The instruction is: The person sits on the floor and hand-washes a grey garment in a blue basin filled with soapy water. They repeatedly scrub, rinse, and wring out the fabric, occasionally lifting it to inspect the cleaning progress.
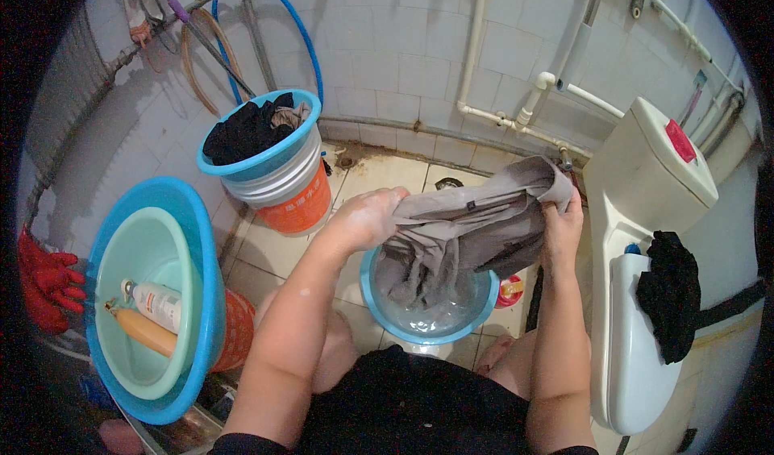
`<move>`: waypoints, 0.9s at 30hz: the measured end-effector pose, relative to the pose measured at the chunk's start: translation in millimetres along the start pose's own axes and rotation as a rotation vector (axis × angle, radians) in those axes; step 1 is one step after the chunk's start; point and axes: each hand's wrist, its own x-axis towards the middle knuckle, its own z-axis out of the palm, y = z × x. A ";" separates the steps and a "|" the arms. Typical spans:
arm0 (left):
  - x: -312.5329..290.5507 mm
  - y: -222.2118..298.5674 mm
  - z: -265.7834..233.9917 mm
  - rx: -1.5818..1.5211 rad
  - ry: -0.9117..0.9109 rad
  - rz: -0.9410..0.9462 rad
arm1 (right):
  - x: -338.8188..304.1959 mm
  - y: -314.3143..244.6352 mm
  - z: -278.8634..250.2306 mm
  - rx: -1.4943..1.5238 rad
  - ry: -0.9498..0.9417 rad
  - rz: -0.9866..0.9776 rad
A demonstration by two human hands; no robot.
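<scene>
A wet grey garment (476, 213) is stretched between my two hands, its lower part hanging into a blue basin (493, 294) of water. My left hand (371, 217), with foam on its skin, is closed on the cloth's left end. On the other side my right hand (563, 223) grips the upper right edge near a wide folded band, its thumb on the near side. Some fingers of both hands are hidden by the cloth. Whether the garment is trousers or another piece, I cannot tell.
Back left, a white-and-orange bucket (298, 205) bears a blue basin (310, 108) of dark clothes. Nested basins (189, 294) at left hold two bottles. Red gloves (48, 282) hang beside them. At right stands a toilet (645, 157), a black cloth (673, 294) on its lid. Pipes line the wall.
</scene>
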 end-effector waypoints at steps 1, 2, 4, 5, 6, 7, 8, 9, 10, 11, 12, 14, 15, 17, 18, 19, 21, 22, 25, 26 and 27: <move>-2.2 -1.6 3.4 0.044 0.029 -0.043 | 1.2 3.8 -1.3 -0.005 -0.024 -0.031; -1.1 -2.8 2.6 0.102 0.034 -0.110 | 2.3 6.4 -2.9 -0.010 -0.048 -0.062; -0.6 -4.4 -6.1 0.227 0.048 -0.253 | 3.6 5.2 -3.4 -0.081 -0.046 -0.081; 0.9 -9.3 -2.8 0.188 0.200 -0.281 | 3.9 4.5 -4.1 -0.117 -0.044 -0.090; 3.4 -16.5 -3.6 0.019 0.213 -0.269 | 5.0 3.4 -5.0 -0.041 -0.026 -0.026; 5.9 -25.4 -6.7 -0.150 0.224 -0.257 | 6.0 2.5 -6.1 0.035 -0.007 0.039; 6.9 -29.6 -8.3 -0.318 0.234 -0.243 | 6.4 1.3 -8.0 0.111 0.012 0.103; 2.9 -24.0 -15.5 -0.437 0.236 -0.249 | 7.3 -1.1 -11.9 0.164 0.004 0.169; 4.4 -26.9 -11.6 -0.584 0.256 -0.222 | 9.1 -0.8 -16.1 0.186 -0.030 0.190; 7.4 -32.5 -4.4 -0.730 0.276 -0.194 | 11.1 -0.1 -20.2 0.209 -0.065 0.211; 8.7 -31.8 -1.9 -0.877 0.294 -0.163 | 11.8 -0.3 -23.1 0.229 -0.098 0.232; 9.2 -27.5 -3.6 -1.142 0.266 -0.168 | 11.7 -2.5 -25.5 0.156 -0.148 0.243; 9.8 -22.5 -6.8 -1.273 0.239 -0.156 | 15.9 2.6 -33.0 0.081 -0.172 0.222; 7.9 -14.6 -14.6 -1.498 0.207 -0.117 | 18.6 10.1 -41.1 -0.021 -0.192 0.188; 7.5 -15.7 -15.3 -1.544 0.198 -0.117 | 16.4 9.0 -36.7 -0.047 -0.192 0.176; 7.1 -17.1 -16.1 -1.591 0.189 -0.117 | 13.5 6.6 -31.5 -0.073 -0.192 0.163; 6.4 -19.2 -12.1 -1.732 0.222 -0.258 | 3.5 -10.9 -22.2 0.071 -0.230 0.358; 6.8 -19.9 -12.2 -1.762 0.211 -0.287 | 0.1 -16.6 -19.6 0.144 -0.250 0.455; 8.8 -17.6 -14.0 -1.709 0.203 -0.319 | -1.1 -4.8 -22.6 0.291 -0.304 0.581; 6.8 -13.0 -15.9 -1.594 0.220 -0.293 | -1.8 -3.3 -23.1 0.337 -0.304 0.627; 4.7 -10.7 -16.5 -1.479 0.240 -0.269 | -2.9 -4.6 -20.8 0.364 -0.285 0.651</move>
